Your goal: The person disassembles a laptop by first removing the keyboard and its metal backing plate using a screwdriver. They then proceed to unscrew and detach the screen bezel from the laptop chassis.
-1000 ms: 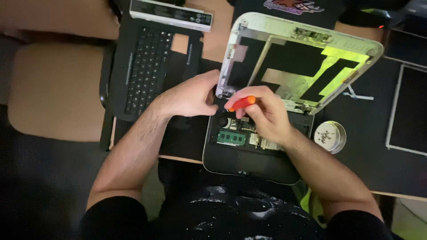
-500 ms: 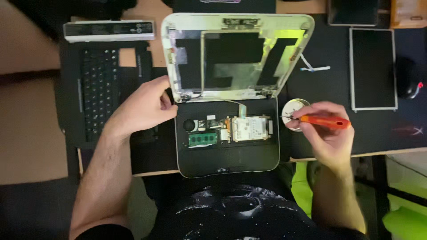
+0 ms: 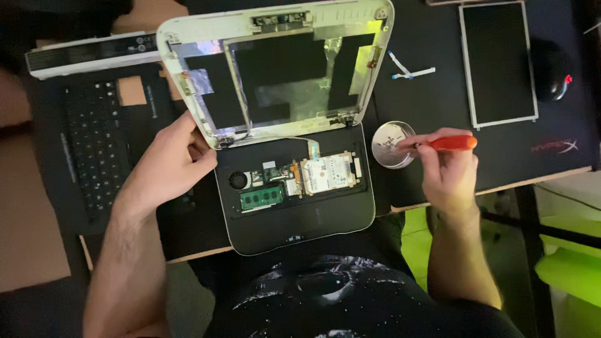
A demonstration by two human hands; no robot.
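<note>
The right hand (image 3: 447, 172) has its grip closed on a red screwdriver (image 3: 452, 143), tip over the little round dish (image 3: 392, 145) on the desk (image 3: 438, 94). The left hand (image 3: 169, 166) lies open, steadying the opened laptop (image 3: 294, 219). Screw dropping seems underway; releasing it calls for gentle aim.

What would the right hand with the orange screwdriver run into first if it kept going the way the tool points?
The right hand aims the orange-handled screwdriver leftward. Its tip already reaches over the small round metal dish, so that comes first, probably. Beyond it lies the opened laptop.
</note>
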